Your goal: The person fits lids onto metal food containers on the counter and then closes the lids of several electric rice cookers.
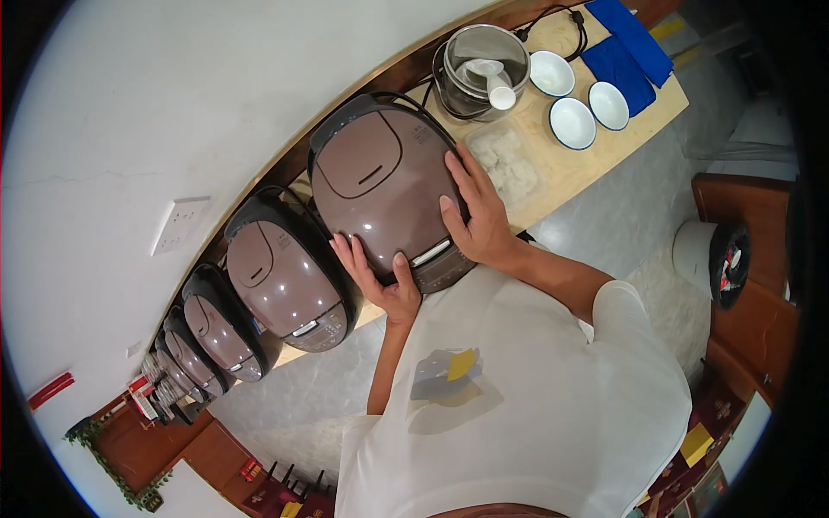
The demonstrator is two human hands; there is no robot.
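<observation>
A brown rice cooker (389,181) with its lid closed stands on the wooden counter in front of me. The fingers of my left hand (384,281) are spread on its front left edge. My right hand (482,211) lies against its right side, fingers apart, near the front. Neither hand wraps around anything. Just right of the cooker sits a clear plastic container (505,164) with whitish contents. Behind that container is a metal pot (479,65) with a white scoop (496,86) in it.
More rice cookers (281,276) line the counter to the left. Several white bowls (572,123) and blue cloths (626,56) are at the right end, near a black cable (574,17). A bin (698,250) stands on the floor at right.
</observation>
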